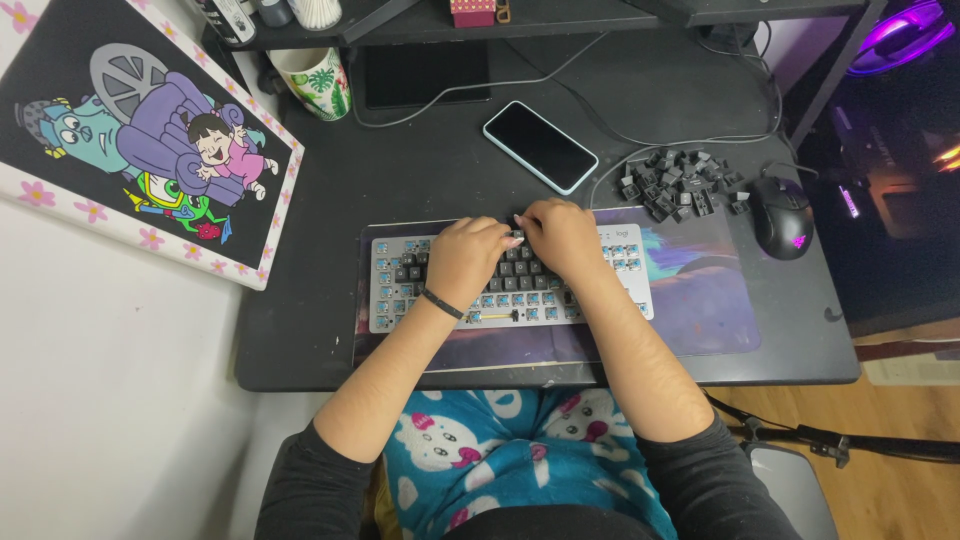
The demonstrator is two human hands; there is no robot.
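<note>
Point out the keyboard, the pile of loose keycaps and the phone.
keyboard [625,272]: head view, on the white frame at its right end, clear of the hands.
pile of loose keycaps [680,184]: head view, on the middle of the dark heap.
phone [540,146]: head view, on the centre of its black screen.

left hand [465,258] and right hand [560,235] are resting together on the keyboard [625,275] | loose keycaps [680,182] are lying behind-right of the keyboard | phone [540,146] is lying behind it | mouse [782,217] is sitting right of it

Phone [541,146], mouse [782,217], mug [316,83], cartoon painting [130,130] on desk [420,170].
</note>
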